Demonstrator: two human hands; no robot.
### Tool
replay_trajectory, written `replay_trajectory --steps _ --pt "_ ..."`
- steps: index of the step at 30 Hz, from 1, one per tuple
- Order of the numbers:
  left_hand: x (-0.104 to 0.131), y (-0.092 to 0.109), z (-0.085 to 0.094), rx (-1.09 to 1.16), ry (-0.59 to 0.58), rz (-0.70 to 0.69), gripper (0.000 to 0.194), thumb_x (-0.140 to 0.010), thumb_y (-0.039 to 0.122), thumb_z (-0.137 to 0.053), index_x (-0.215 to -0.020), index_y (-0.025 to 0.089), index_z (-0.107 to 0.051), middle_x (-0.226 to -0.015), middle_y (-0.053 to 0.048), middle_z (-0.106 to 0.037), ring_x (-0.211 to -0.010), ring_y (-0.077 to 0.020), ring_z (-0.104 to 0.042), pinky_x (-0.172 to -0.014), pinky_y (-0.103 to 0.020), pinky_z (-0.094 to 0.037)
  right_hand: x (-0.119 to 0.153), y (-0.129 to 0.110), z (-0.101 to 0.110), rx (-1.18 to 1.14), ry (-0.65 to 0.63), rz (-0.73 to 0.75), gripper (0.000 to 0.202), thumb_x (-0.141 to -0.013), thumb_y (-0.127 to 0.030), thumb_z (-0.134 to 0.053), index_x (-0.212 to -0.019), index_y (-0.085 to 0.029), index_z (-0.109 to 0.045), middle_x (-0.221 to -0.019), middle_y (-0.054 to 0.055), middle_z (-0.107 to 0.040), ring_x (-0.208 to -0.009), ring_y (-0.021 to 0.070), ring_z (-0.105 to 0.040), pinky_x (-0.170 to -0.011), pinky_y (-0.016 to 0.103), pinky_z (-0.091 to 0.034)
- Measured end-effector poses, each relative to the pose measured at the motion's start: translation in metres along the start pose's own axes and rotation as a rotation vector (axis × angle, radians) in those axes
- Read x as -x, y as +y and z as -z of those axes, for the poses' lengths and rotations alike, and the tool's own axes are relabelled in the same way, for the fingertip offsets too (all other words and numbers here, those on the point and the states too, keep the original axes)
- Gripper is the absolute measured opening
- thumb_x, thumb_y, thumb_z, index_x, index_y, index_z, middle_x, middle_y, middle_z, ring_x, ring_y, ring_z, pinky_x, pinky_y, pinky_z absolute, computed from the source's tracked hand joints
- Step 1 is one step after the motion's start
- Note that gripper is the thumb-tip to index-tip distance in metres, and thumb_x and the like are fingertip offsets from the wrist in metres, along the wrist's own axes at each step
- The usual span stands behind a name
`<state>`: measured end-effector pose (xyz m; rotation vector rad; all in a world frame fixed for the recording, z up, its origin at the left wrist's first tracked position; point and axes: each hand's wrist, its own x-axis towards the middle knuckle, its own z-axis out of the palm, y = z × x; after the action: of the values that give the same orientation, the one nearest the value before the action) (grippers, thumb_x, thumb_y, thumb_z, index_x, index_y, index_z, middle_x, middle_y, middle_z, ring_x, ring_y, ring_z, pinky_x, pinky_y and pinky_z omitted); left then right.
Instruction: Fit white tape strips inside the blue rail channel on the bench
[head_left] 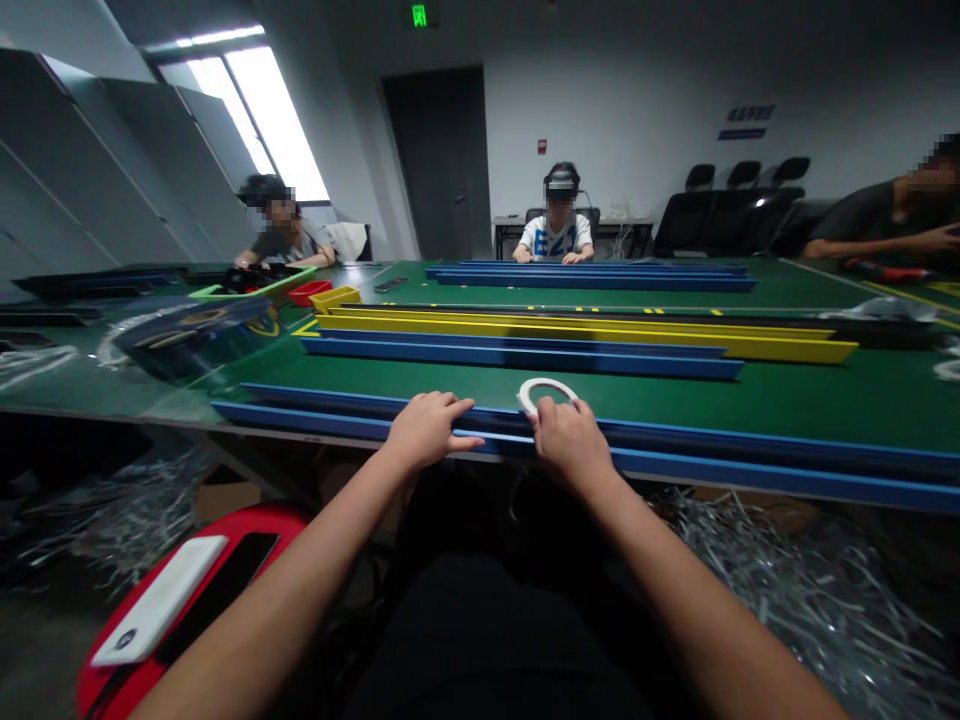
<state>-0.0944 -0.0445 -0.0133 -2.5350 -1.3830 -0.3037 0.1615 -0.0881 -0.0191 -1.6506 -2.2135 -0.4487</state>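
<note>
A long blue channel with a dark inside lies along the near table edge, running left to right in front of me. My left hand rests on it left of centre, thumb and index finger apart. My right hand is closed on a roll of white tape, pinching the near side of the ring just above the channel. The fingertips of the right hand are partly hidden, and I cannot tell whether a strip of tape is pulled off.
Beyond lie more blue channels and a yellow channel on the green table. A clear film roll is at left. Three other people sit around. A red stool bears a white device; shredded strips lie below.
</note>
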Motion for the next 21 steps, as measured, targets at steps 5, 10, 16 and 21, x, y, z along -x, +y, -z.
replay_trajectory --steps 5,10,16,21 --pt "-0.028 0.066 0.000 0.041 0.031 -0.004 0.071 -0.079 0.080 -0.045 -0.127 0.029 -0.060 -0.104 -0.009 -0.065 -0.099 -0.0275 -0.059 -0.084 -0.039 -0.041 0.024 0.065 0.009 0.082 -0.031 -0.034 0.035 -0.100 -0.037 -0.025 -0.098 -0.017 -0.054 -0.081 0.008 -0.066 -0.079 0.0211 -0.058 -0.096 0.036 -0.030" --pt "-0.056 0.129 -0.004 0.091 0.046 -0.014 0.075 -0.078 0.083 -0.039 -0.122 0.026 -0.061 -0.103 -0.012 -0.064 -0.099 -0.0293 -0.057 -0.085 -0.042 -0.039 0.050 0.136 0.021 0.045 -0.061 -0.016 0.029 -0.099 -0.036 -0.028 -0.093 -0.019 -0.051 -0.085 0.008 -0.065 -0.084 0.0209 -0.057 -0.095 0.034 -0.032" --pt "-0.078 0.186 -0.010 0.133 0.094 -0.038 0.078 -0.080 0.083 -0.035 -0.117 0.020 -0.061 -0.097 -0.015 -0.064 -0.096 -0.0298 -0.058 -0.084 -0.044 -0.039 0.072 0.192 0.031 0.011 -0.090 -0.101 0.029 -0.098 -0.038 -0.030 -0.089 -0.021 -0.052 -0.086 0.009 -0.064 -0.085 0.0230 -0.056 -0.085 0.034 -0.037" --pt "-0.078 0.182 -0.006 0.138 0.063 -0.183 0.071 -0.088 0.069 -0.044 -0.134 0.016 -0.050 -0.114 -0.017 -0.064 -0.106 -0.0306 -0.058 -0.088 -0.043 -0.042 0.074 0.200 0.031 0.054 -0.087 -0.151 0.031 -0.099 -0.041 -0.029 -0.095 -0.021 -0.053 -0.089 0.009 -0.065 -0.091 0.0250 -0.058 -0.084 0.035 -0.037"
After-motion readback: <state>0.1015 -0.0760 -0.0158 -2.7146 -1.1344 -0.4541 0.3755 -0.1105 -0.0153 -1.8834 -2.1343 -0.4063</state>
